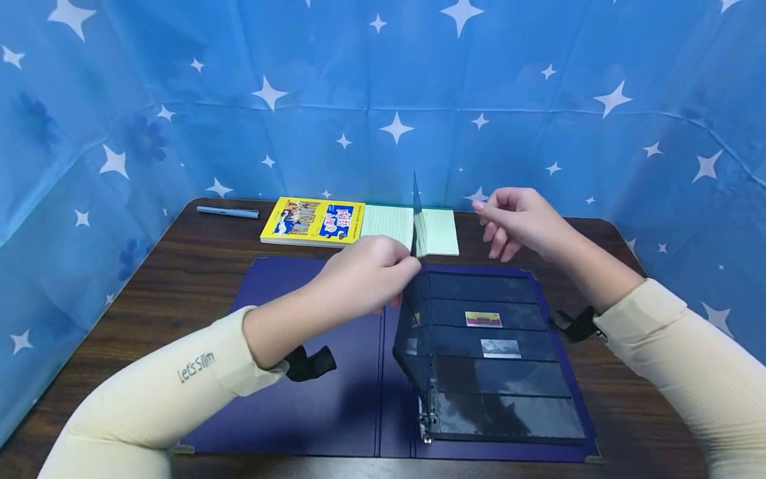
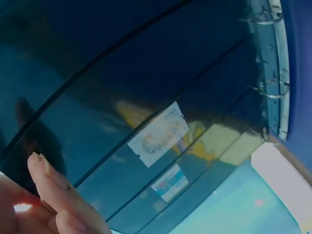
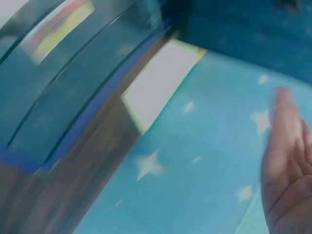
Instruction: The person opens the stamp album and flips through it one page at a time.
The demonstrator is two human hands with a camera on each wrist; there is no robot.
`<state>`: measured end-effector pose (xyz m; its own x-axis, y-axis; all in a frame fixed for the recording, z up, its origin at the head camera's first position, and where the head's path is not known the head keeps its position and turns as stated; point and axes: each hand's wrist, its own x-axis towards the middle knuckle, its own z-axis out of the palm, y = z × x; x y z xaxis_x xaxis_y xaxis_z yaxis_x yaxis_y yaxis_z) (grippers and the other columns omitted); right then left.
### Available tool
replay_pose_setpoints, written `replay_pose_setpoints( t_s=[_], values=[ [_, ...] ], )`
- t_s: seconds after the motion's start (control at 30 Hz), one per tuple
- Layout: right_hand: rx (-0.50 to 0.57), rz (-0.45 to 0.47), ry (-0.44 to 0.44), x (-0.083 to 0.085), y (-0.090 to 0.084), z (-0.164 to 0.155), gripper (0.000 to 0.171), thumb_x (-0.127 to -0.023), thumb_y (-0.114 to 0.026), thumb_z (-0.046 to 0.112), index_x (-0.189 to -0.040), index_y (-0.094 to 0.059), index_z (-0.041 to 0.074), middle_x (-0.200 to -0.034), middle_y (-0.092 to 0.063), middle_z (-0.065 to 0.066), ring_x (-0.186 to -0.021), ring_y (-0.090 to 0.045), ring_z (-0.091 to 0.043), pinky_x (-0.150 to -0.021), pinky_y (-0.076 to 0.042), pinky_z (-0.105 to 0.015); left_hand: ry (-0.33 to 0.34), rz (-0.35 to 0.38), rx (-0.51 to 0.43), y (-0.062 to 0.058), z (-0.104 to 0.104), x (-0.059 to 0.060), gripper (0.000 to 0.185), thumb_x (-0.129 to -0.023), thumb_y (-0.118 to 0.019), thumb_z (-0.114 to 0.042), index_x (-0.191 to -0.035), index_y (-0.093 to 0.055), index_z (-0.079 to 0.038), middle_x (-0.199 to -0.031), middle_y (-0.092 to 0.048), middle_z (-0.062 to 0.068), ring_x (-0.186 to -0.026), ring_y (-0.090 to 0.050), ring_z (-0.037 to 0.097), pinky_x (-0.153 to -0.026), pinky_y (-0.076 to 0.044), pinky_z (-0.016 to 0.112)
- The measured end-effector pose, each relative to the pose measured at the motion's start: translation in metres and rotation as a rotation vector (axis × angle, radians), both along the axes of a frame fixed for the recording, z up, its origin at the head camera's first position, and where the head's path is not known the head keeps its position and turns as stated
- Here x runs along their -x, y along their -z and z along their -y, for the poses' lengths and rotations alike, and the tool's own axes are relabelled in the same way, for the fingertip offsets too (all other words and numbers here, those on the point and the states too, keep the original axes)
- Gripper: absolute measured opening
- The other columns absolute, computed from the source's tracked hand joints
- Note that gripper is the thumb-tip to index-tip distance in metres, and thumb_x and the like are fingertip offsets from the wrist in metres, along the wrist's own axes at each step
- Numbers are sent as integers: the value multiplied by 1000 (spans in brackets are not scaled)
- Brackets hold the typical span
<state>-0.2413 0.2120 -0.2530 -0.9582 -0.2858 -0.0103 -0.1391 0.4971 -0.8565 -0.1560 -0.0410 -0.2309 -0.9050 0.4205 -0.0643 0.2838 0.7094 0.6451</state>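
Open binder [image 1: 311, 399] lies on the table [image 1: 197, 266]; one page [image 1: 415, 293] stands upright at its rings. Behind it, notepad [image 1: 359, 223]; pen [image 1: 227, 212] far left.

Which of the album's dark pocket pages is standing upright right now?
The page that the left hand pinches at its top edge, standing on edge at the binder rings. The other page lies flat on the right cover, holding two stamps.
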Motion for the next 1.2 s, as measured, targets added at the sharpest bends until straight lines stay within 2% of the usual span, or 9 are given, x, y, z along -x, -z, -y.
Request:
replay_pose_setpoints(
  t_s=[0.13, 0.23, 0.33, 0.4, 0.5, 0.67, 0.93, 1.03, 1.2],
  values=[
    [-326, -77, -40, 5, 21, -31, 45, -90, -59, 45, -103, -58, 3, -88, -64, -12, -74, -65, -27, -61, -53, -40, -24, 3, 7, 2, 10, -3, 37, -96, -40, -23, -68, -60, -10, -56, -59, 3, -49, -57, 18, -47, -39, 30],
    [-534, -97, -79, 5, 47, -51, 69, -82, -62, 57, -121, -53, 1, -110, -60, -19, -97, -60, -34, -78, -49, -48, -24, -11, 5, 3, 16, -6, 38, -96, -40, -24, -66, -58, -10, -55, -58, 2, -49, -56, 18, -45, -36, 30],
    [-645, -61, -127, 1, 78, -67, 93, -76, -67, 60, -136, -39, -4, -133, -44, -28, -121, -43, -43, -94, -36, -57, -29, -21, 4, 3, 21, -9, 38, -96, -40, -24, -64, -56, -10, -55, -57, 1, -49, -55, 19, -45, -35, 29],
    [-663, -26, -148, -5, 97, -75, 101, -74, -71, 56, -140, -30, -8, -140, -34, -31, -127, -33, -47, -98, -30, -59, -37, -22, 0, 4, 25, -11, 38, -96, -40, -23, -63, -55, -9, -54, -56, 2, -48, -55, 19, -44, -34, 29],
    [-645, -15, -169, -15, 121, -83, 105, -72, -76, 51, -142, -25, -9, -143, -29, -32, -130, -27, -47, -99, -26, -60, -53, -8, -9, 5, 33, -13, 37, -96, -40, -22, -64, -54, -9, -55, -56, 4, -48, -54, 20, -45, -35, 30],
    [-615, -31, -215, -23, 143, -92, 109, -69, -78, 51, -142, -24, -10, -145, -25, -31, -131, -25, -46, -100, -26, -60, -78, 30, -32, 11, 52, -15, 37, -96, -41, -21, -64, -51, -8, -55, -54, 7, -48, -55, 22, -45, -35, 30],
    [-619, -56, -209, -25, 150, -92, 109, -66, -79, 52, -141, -28, -9, -146, -22, -31, -132, -23, -47, -101, -24, -60, -129, 54, -34, 33, 95, -24, 39, -97, -42, -22, -60, -47, -8, -50, -51, 5, -46, -56, 20, -43, -33, 30],
    [-631, -50, -193, -26, 149, -92, 109, -65, -80, 52, -141, -30, -7, -146, -23, -30, -132, -23, -46, -101, -24, -60, -150, 70, -28, 46, 112, -28, 39, -97, -44, -21, -61, -48, -7, -49, -51, 4, -44, -56, 20, -44, -34, 30],
    [-647, -56, -175, -24, 149, -94, 110, -64, -81, 52, -142, -29, -6, -146, -23, -30, -132, -23, -46, -100, -24, -60, -204, 157, -23, 72, 134, -32, 41, -98, -46, -26, -62, -49, -6, -52, -51, 5, -43, -56, 21, -42, -39, 31]
  ],
)
